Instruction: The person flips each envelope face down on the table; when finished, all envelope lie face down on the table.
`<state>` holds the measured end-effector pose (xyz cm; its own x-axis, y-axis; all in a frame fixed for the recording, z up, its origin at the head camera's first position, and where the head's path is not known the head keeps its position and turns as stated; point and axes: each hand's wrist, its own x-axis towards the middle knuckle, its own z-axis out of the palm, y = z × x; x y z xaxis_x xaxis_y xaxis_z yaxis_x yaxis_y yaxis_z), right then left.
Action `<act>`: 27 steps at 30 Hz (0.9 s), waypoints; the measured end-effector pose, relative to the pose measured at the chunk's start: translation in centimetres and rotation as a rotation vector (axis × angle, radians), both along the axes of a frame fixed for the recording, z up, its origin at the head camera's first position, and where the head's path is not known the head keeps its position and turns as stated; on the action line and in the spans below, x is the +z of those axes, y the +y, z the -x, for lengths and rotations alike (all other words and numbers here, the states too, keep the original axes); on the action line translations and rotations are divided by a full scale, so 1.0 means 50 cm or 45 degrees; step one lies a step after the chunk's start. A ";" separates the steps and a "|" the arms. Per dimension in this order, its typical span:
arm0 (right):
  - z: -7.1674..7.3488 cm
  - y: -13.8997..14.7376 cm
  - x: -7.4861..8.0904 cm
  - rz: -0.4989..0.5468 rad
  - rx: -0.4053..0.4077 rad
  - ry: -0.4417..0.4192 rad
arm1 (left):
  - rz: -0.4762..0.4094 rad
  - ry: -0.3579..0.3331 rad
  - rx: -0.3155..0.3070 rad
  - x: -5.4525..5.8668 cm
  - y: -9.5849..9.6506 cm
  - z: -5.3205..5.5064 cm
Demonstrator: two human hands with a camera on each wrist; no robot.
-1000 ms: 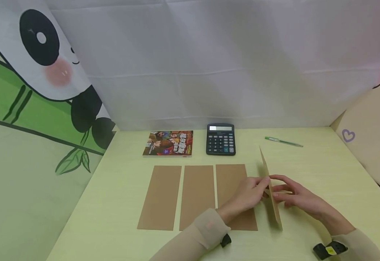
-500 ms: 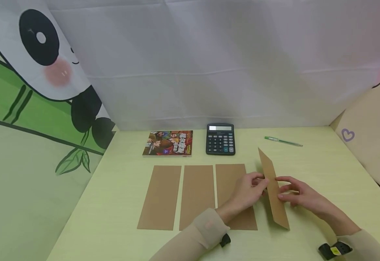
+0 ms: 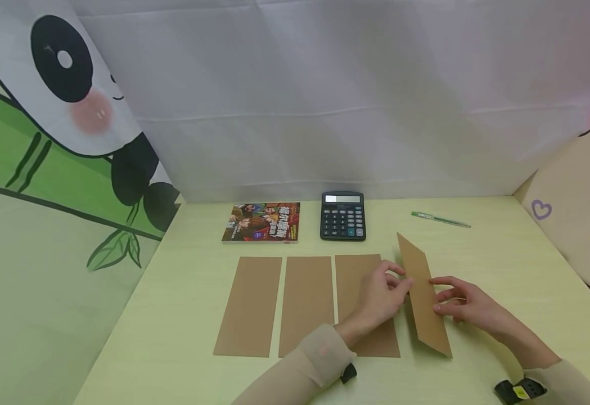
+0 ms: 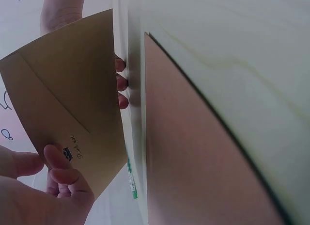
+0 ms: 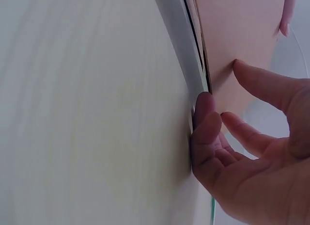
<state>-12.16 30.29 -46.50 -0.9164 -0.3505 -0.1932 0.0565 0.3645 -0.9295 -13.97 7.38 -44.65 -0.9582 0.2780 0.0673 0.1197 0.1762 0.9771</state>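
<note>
Envelope (image 3: 423,298), brown, stands tilted on its long edge on the table (image 3: 497,264), at 3 o'clock of three flat envelopes (image 3: 306,304). Long axis runs 11 to 5 o'clock, far end toward the pen (image 3: 440,220). Left hand (image 3: 386,295) pinches it from the 9 o'clock side, thumb and fingers (image 4: 63,169) curled on its face. Right hand (image 3: 464,304) supports from the 3 o'clock side, fingers (image 5: 206,120) straight against it. Calculator (image 3: 342,216) and booklet (image 3: 261,222) lie at 12 o'clock.
</note>
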 end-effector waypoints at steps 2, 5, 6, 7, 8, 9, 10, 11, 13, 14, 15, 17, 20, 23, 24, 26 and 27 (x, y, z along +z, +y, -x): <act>-0.001 -0.001 0.001 -0.011 -0.006 0.010 | 0.021 0.017 0.013 0.000 -0.001 0.000; -0.001 -0.001 0.002 -0.041 -0.016 0.021 | 0.043 0.031 0.023 0.000 -0.003 0.000; -0.001 -0.001 0.003 -0.051 -0.020 0.025 | 0.049 0.030 0.024 0.000 -0.003 0.001; -0.002 -0.001 0.004 -0.061 -0.026 0.027 | 0.057 0.029 0.029 0.000 -0.004 0.001; -0.002 -0.001 0.004 -0.071 -0.032 0.029 | 0.066 0.026 0.033 0.001 -0.004 0.001; -0.002 -0.001 0.005 -0.078 -0.037 0.027 | 0.080 0.026 0.039 0.001 -0.004 0.002; -0.003 -0.001 0.006 -0.088 -0.044 0.026 | 0.092 0.024 0.041 0.001 -0.004 0.002; -0.004 -0.001 0.007 -0.096 -0.046 0.029 | 0.107 0.022 0.046 0.002 -0.005 0.002; -0.005 -0.002 0.008 -0.112 -0.060 0.028 | 0.139 0.020 0.054 0.002 -0.005 0.001; -0.005 -0.002 0.009 -0.119 -0.070 0.024 | 0.152 0.018 0.055 0.001 -0.006 0.001; -0.006 -0.003 0.010 -0.130 -0.074 0.023 | 0.162 0.015 0.056 0.001 -0.007 0.001; -0.006 -0.002 0.011 -0.151 -0.083 0.027 | 0.178 0.002 0.055 -0.001 -0.008 0.001; -0.004 0.000 0.011 -0.186 -0.095 0.037 | 0.201 -0.018 0.048 -0.002 -0.010 0.000; -0.005 0.002 0.009 -0.214 -0.093 0.057 | 0.231 -0.033 0.038 -0.002 -0.012 -0.001; -0.005 0.002 0.008 -0.223 -0.093 0.066 | 0.240 -0.037 0.035 -0.003 -0.013 -0.002; -0.007 0.002 0.006 -0.239 -0.096 0.080 | 0.264 -0.041 0.032 -0.003 -0.014 -0.003; -0.007 0.002 0.005 -0.251 -0.098 0.089 | 0.279 -0.037 0.029 -0.004 -0.015 -0.004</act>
